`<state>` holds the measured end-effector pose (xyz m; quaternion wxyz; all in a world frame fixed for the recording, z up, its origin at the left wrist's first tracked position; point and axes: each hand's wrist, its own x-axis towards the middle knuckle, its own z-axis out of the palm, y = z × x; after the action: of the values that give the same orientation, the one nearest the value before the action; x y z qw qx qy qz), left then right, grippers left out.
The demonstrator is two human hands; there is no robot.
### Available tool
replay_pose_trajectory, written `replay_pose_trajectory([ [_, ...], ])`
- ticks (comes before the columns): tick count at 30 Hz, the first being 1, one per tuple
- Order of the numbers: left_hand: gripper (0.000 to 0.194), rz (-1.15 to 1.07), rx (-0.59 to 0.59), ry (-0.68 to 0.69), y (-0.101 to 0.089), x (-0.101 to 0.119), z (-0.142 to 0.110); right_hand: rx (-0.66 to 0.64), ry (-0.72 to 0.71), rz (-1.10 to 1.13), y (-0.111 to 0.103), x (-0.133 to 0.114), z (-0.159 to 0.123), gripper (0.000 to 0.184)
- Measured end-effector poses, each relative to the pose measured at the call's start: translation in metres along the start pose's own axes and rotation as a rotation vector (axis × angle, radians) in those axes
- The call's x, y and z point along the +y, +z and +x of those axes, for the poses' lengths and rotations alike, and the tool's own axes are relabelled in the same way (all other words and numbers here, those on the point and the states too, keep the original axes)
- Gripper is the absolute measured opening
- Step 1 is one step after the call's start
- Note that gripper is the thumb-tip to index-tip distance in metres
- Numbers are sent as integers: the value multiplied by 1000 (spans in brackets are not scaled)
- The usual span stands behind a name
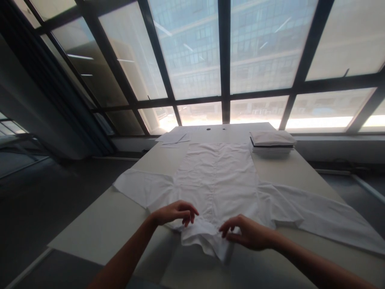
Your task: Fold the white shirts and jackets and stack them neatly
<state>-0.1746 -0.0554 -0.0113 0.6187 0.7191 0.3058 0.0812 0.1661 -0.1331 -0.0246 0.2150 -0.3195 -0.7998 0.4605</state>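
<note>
A white long-sleeved shirt (216,176) lies spread on the table, its collar end towards me and its sleeves out to both sides. The rumpled collar (201,235) stands up a little near the table's front edge. My left hand (176,212) is over the left side of the collar, its fingers bent and apart, with fingertips close to the cloth. At the collar's right side my right hand (248,233) has thumb and index finger drawn together on the fabric edge. Whether the left fingertips touch the cloth is hard to see.
The pale table (99,224) reaches to the window wall (225,96). A stack of folded cloth (272,142) stands at its back right. Some white sheets (173,137) lie at the back left. A dark curtain (57,88) hangs on the left.
</note>
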Motion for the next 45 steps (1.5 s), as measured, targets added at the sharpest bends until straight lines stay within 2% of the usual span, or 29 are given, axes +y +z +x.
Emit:
replay_pose_trajectory([
  [2, 42, 250, 184, 75, 9, 5, 18, 225, 33, -152, 2, 10, 16, 31],
  [4, 43, 510, 233, 139, 23, 4, 33, 327, 60, -325, 7, 24, 28, 41],
  [7, 62, 804, 136, 155, 42, -10, 40, 256, 85, -532, 17, 50, 32, 58],
  [10, 74, 988, 123, 160, 53, -27, 31, 161, 76, -655, 21, 71, 19, 62],
  [13, 77, 1056, 130, 183, 55, -35, 20, 161, 55, -704, 16, 74, 4, 60],
  [16, 77, 1053, 103, 177, 53, -34, 16, 103, -84, -678, 12, 56, -10, 57],
  [18, 77, 1044, 85, 160, 52, -33, 16, 33, -207, -635, 17, 43, -16, 62],
  [20, 77, 1038, 79, 150, 50, -33, 16, 81, -230, -606, 27, 36, -19, 65],
  [21, 77, 1037, 78, 150, 50, -34, 16, 154, -198, -605, 33, 36, -18, 59],
  [23, 78, 1035, 72, 160, 50, -35, 17, 294, -141, -629, 42, 42, -14, 32],
  [25, 77, 1039, 59, 178, 49, -35, 16, 337, -170, -684, 45, 49, -9, 15],
  [28, 68, 1050, 37, 199, 49, -32, 14, 249, -305, -744, 40, 53, -9, 21],
  [30, 63, 1039, 11, 193, 47, -26, 12, 178, -310, -720, 32, 47, -14, 24],
  [33, 60, 964, -67, 158, 41, -11, 13, 128, -188, -617, 19, 32, -19, 23],
  [35, 57, 901, -77, 142, 34, 0, 22, 180, -84, -568, 13, 27, -12, 28],
  [37, 54, 884, 6, 148, 27, 7, 43, 271, 10, -579, 9, 30, 5, 39],
  [39, 52, 926, 146, 152, 18, 7, 73, 335, 109, -654, 6, 41, 29, 50],
  [42, 53, 1022, 306, 70, 3, -8, 118, 367, 303, -784, 1, 67, 62, 59],
  [45, 54, 1098, 388, -12, -12, -31, 142, 402, 462, -834, -15, 96, 71, 65],
])
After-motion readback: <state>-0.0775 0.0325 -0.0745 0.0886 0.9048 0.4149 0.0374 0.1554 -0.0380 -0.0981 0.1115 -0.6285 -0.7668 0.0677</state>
